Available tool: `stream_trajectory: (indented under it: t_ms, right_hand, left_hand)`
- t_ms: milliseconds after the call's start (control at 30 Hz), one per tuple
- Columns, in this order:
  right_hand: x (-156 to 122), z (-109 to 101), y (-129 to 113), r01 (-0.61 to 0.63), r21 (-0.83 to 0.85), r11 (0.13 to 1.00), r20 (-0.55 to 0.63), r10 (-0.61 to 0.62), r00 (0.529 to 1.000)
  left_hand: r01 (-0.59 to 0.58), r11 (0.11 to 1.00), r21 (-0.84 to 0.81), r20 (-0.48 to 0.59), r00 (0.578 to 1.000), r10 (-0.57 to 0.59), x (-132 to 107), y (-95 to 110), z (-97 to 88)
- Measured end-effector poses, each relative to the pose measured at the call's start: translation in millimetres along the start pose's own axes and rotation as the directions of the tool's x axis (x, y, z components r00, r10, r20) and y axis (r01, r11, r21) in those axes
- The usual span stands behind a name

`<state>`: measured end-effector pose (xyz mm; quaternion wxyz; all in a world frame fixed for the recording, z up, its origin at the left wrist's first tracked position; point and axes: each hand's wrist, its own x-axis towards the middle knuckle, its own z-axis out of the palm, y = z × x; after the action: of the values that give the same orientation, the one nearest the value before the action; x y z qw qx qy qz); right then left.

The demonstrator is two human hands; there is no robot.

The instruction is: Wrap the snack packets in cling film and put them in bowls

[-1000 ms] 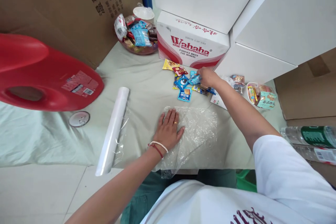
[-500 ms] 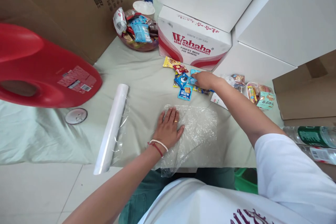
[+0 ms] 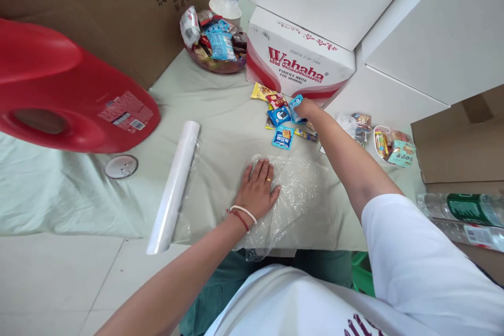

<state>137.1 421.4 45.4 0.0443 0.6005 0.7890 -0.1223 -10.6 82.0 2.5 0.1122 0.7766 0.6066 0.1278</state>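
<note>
My left hand point(image 3: 258, 191) lies flat, fingers spread, on a crumpled sheet of clear plastic film point(image 3: 293, 197) spread over the pale green cloth. My right hand point(image 3: 307, 111) reaches far forward and pinches a small light-blue snack packet point(image 3: 296, 107) lifted slightly at the edge of a pile of snack packets point(image 3: 279, 115). A blue packet point(image 3: 282, 138) lies flat just in front of the pile. A white roll of cling film point(image 3: 174, 186) lies to the left of my left hand.
A red plastic jug point(image 3: 63, 94) lies on its side at the left, a small round lid point(image 3: 121, 166) beside it. A Wahaha carton point(image 3: 301, 65) stands behind the pile, a snack bowl point(image 3: 214, 44) beside it. A white dish of snacks point(image 3: 391, 144) and water bottles point(image 3: 468, 210) sit right.
My right hand has closed on the light-blue packet and raised it a little off the pile. My left hand has stayed on the film. The view has shifted slightly.
</note>
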Motion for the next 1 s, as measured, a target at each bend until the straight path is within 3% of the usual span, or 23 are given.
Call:
stream_trajectory:
  t_ms: [100,167,267,367,500,600,700,767,867,1000]
  right_hand:
    - [-7,0,-6,-0.258,-0.039,0.965,0.021,0.259,0.966]
    - [-16,1,-6,-0.305,-0.011,0.952,0.003,0.305,0.952]
    - [-33,5,-6,-0.238,0.052,0.97,-0.126,0.243,0.962]
    - [-49,10,-14,-0.075,0.092,0.993,-0.276,0.097,0.956]
    - [-82,0,-28,0.054,0.05,0.997,-0.31,-0.036,0.95]
    - [-129,-19,-26,0.095,-0.002,0.995,-0.302,-0.091,0.949]
    - [-192,-33,-3,0.119,-0.047,0.992,-0.282,-0.127,0.951]
    - [-234,-30,24,0.084,-0.059,0.995,-0.279,-0.097,0.955]
    - [-283,-7,70,-0.008,-0.05,0.999,-0.239,-0.004,0.971]
    - [-318,34,118,-0.111,0.002,0.994,-0.148,0.11,0.983]
  left_hand:
    - [0.001,1.0,-0.009,0.004,1.0,-0.001,0,0,-0.3]
    - [0.006,1.0,-0.013,0.009,1.0,-0.006,0,0,-0.8]
    - [0.006,1.0,-0.011,0.018,1.0,-0.006,0,1,-1.6]
    - [0.003,1.0,-0.01,0.013,1.0,-0.003,0,1,-1.7]
    - [0.006,1.0,-0.003,0.003,1.0,-0.006,0,0,-0.8]
    - [0.007,1.0,0.007,-0.001,1.0,-0.007,0,0,-0.2]
    - [0.004,1.0,0.013,0.002,1.0,-0.004,0,1,-0.2]
    - [0.005,1.0,0.016,0.001,1.0,-0.005,0,1,-0.4]
    - [0.01,1.0,0.025,-0.005,1.0,-0.01,0,1,-0.7]
    - [0.017,0.999,0.04,-0.01,1.0,-0.016,0,2,-0.3]
